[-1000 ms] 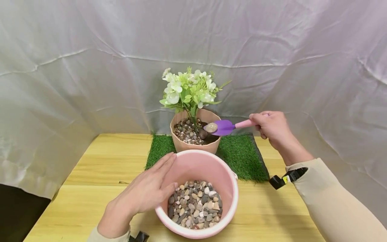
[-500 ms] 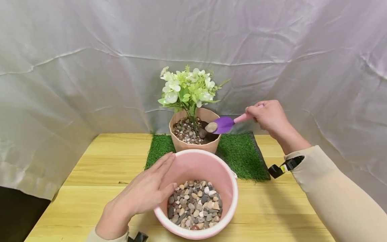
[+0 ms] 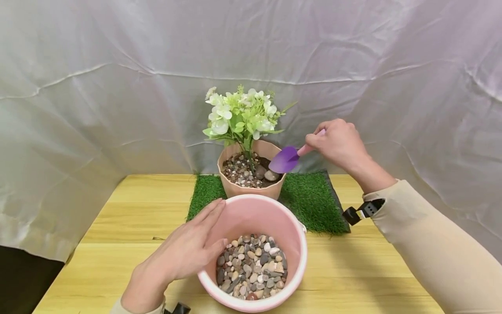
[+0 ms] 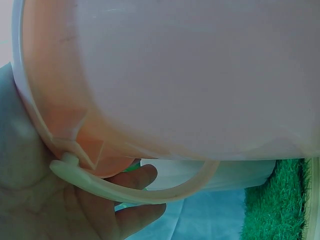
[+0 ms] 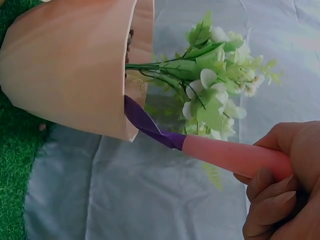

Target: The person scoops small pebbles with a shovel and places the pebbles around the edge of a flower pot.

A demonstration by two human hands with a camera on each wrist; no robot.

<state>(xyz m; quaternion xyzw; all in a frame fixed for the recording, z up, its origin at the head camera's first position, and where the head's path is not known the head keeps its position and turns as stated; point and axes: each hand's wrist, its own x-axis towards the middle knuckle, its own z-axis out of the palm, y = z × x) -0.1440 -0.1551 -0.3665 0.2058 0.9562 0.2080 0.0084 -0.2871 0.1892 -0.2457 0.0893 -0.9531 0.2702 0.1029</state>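
**Smooth pale beige stone (image 3: 271, 175) now in the peach faceted flowerpot (image 3: 251, 191)**

Half a second ago the stone rode on the purple-bladed, pink-handled trowel (image 3: 284, 160). Now it sits right of the white-flowered green plant's (image 3: 243, 115) stem, just beside a rounded darker stone (image 3: 260, 172); no stone shows on the blade. That load looks delivered, I'd judge.

Right hand (image 3: 339, 144): fingers curled round the trowel handle, blade tipped down over the pot. Left hand (image 3: 188, 250): relaxed, fingers fairly straight, resting on the rim of the pink plastic bucket (image 3: 251, 213), which holds small mixed-colour pebbles (image 3: 252, 268). Pot stands on green artificial turf (image 3: 310, 209), on the yellow wooden bench (image 3: 137, 218).

Right wrist view: blade near edge-on, tip hidden by the pot rim; the stone isn't visible there. Only left wrist view shows the curved cream bucket handle (image 4: 135, 195) by the fingers.
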